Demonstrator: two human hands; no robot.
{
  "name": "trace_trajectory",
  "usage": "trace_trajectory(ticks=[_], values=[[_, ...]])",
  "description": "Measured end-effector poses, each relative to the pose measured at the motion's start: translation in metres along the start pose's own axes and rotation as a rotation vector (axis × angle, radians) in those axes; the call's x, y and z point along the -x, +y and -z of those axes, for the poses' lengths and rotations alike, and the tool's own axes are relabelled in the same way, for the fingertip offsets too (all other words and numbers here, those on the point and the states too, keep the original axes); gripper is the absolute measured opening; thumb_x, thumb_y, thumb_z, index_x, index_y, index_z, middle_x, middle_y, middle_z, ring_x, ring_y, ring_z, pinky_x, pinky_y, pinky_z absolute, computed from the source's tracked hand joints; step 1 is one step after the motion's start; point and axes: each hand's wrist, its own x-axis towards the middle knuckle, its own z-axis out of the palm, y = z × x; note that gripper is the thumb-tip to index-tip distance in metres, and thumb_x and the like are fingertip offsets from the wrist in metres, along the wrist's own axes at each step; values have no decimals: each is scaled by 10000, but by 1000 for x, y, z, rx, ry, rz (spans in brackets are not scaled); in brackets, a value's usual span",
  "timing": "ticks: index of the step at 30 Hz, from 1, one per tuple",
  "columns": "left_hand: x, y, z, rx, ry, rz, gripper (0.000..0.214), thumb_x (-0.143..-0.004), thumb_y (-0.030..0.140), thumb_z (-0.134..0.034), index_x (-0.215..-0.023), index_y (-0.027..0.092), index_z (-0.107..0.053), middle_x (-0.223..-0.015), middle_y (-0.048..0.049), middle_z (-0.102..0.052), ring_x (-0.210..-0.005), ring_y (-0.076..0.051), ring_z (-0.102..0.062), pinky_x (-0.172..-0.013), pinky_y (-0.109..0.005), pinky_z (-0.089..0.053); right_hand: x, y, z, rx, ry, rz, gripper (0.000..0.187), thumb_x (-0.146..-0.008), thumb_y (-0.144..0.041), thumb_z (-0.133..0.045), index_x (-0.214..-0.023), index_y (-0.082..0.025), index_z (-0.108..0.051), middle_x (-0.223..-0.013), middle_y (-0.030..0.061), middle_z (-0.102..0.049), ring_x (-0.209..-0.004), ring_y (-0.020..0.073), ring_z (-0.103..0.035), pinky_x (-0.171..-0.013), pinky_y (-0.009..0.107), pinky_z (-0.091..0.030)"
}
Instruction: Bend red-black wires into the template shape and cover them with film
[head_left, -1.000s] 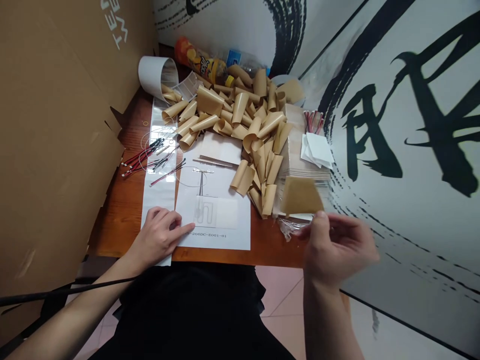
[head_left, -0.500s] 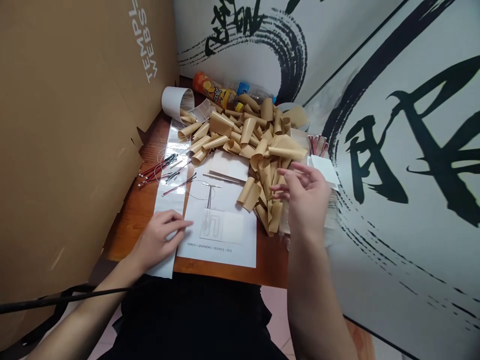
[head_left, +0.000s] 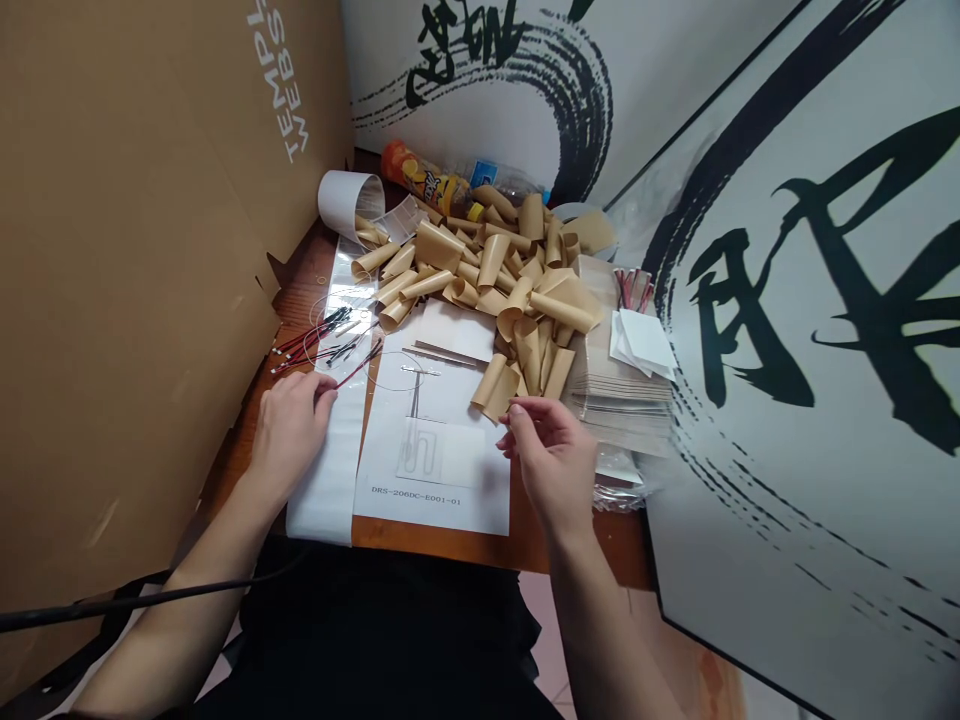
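Note:
My left hand is over the clear strip, thumb and forefinger closed on the near end of a thin red and black wire. More such wires lie in a loose bunch just beyond it. My right hand hovers above the right edge of a printed sheet, fingertips pinched together; whether anything is between them is hidden. On that sheet lies a thin pale square with a looped line pattern, two dark leads running up from it.
Curled brown paper pieces heap across the back. To the right stands a stack of pale sheets with white slips on top. Bottles lie behind, a white roll stands left, and a cardboard wall bounds that side.
My left hand has moved forward and left, from beside the printed sheet to the wire. My right hand has come down and left, away from the brown paper and the stack.

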Motion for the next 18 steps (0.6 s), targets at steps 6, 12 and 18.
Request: trace_trajectory(ticks=[6,12,18], values=[[4,-3,-1,-52,58,-78,222,-971,259,-475,-982,187,-685,-953,-98,-639,-913,-275,-599,-819,-409,-466,12,5,-18,46,-182,-6,232,-912,-407,-633,-942,-183,-687,-810,31,-705,-583,130,-645,-520,264,-527],[9,10,14,159,135,-165,167,-972,198,-509,-951,163,-671,-947,-64,-612,-876,-200,-616,-802,-332,-495,12,1,-29,-36,-271,-97,343,-878,-503,-660,-1024,-193,-663,-947,48,-686,-606,128,-653,-458,238,-517],[17,37,24,279,183,-343,139,-979,164,-536,-956,168,-672,-947,-54,-561,-877,-162,-585,-795,-299,-499,10,-17,-28,-386,-540,-397,503,-842,-630,-651,-1076,-185,-660,-867,55,-712,-571,132,-644,-417,231,-523]])
